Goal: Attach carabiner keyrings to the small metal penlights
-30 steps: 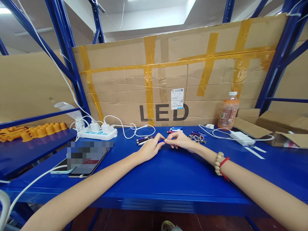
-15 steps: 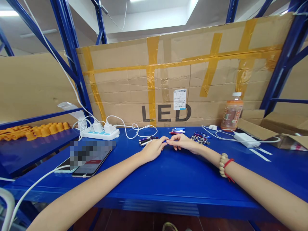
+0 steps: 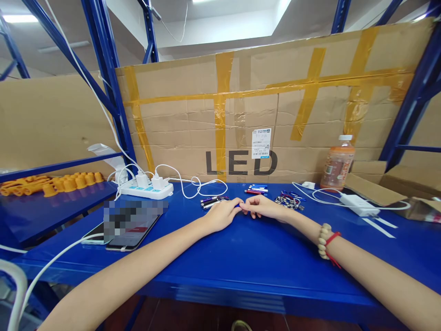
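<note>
My left hand (image 3: 222, 214) and my right hand (image 3: 263, 208) meet fingertip to fingertip on the blue shelf top (image 3: 248, 257). Both are closed in a pinch round one small thin blue object, mostly hidden by the fingers. Just behind my left hand lies a small cluster of dark pen-like sticks (image 3: 211, 201). Further back lie several coloured sticks (image 3: 255, 189). A heap of metal key rings and clips (image 3: 288, 201) lies right of my right hand. A bead bracelet and red string sit on my right wrist (image 3: 326, 241).
Two phones (image 3: 129, 227) lie at the left, cabled. A white power strip (image 3: 147, 189) with chargers and a white cable stands behind. An orange drink bottle (image 3: 336, 163), a white adapter (image 3: 359, 204) and open cartons (image 3: 406, 188) are at the right. Taped cardboard marked LED (image 3: 268, 110) walls the back. Orange parts (image 3: 51, 184) lie on the left shelf.
Both hands have sunk slightly toward the shelf top and stayed together on the small object. The camera has shifted a little leftward and down.
</note>
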{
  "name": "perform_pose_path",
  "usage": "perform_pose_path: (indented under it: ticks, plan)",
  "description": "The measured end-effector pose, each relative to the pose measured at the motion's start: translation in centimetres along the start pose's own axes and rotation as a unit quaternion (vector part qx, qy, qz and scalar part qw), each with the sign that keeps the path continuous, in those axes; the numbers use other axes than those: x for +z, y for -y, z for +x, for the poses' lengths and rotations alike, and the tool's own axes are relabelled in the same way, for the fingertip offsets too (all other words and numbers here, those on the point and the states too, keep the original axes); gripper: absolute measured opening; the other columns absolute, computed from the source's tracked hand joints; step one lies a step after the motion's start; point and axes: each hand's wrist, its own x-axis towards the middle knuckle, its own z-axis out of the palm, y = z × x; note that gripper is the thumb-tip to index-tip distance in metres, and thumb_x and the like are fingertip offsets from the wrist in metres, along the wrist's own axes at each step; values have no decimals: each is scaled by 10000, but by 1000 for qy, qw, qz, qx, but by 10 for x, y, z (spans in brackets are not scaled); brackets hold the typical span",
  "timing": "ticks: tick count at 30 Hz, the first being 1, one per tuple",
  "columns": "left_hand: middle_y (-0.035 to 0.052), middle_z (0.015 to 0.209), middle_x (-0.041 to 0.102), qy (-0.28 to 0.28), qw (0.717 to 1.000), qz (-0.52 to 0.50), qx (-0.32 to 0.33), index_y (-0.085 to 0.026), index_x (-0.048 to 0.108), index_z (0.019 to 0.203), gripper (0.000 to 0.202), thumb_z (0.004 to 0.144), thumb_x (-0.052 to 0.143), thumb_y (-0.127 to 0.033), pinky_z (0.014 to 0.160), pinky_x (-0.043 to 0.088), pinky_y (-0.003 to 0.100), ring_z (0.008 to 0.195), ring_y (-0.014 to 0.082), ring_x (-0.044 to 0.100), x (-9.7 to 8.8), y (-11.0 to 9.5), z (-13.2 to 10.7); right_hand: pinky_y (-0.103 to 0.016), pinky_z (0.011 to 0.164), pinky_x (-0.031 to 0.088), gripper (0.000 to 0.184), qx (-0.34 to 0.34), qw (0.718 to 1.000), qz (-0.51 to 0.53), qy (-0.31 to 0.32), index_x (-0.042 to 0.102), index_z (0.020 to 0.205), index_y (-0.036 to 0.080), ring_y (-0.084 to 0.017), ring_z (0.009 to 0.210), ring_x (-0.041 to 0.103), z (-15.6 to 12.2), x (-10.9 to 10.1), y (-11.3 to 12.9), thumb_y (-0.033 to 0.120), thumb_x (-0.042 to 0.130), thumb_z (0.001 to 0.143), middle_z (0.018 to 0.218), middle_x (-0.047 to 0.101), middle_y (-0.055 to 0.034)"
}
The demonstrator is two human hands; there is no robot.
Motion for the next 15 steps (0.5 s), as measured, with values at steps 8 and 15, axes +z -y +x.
perform_pose_path:
  ticks: [8, 15]
  plan:
    - [8, 918, 629, 2, 1000, 21, 1, -222, 487, 969, 241, 883, 276, -302, 730, 432, 265, 833, 160, 588, 1, 1, 0, -181, 413, 312, 505, 18, 999, -31, 6, 620, 683, 120, -58, 496, 467, 4, 0, -4, 610, 503, 660, 713, 624, -51]
    - [7, 914, 631, 6, 1000, 11, -5, -219, 490, 960, 240, 882, 278, -300, 737, 433, 266, 836, 158, 588, 0, -1, -1, -182, 413, 322, 508, 28, 999, -31, 4, 626, 685, 127, -63, 500, 470, 3, 1, -3, 619, 503, 654, 724, 633, -55]
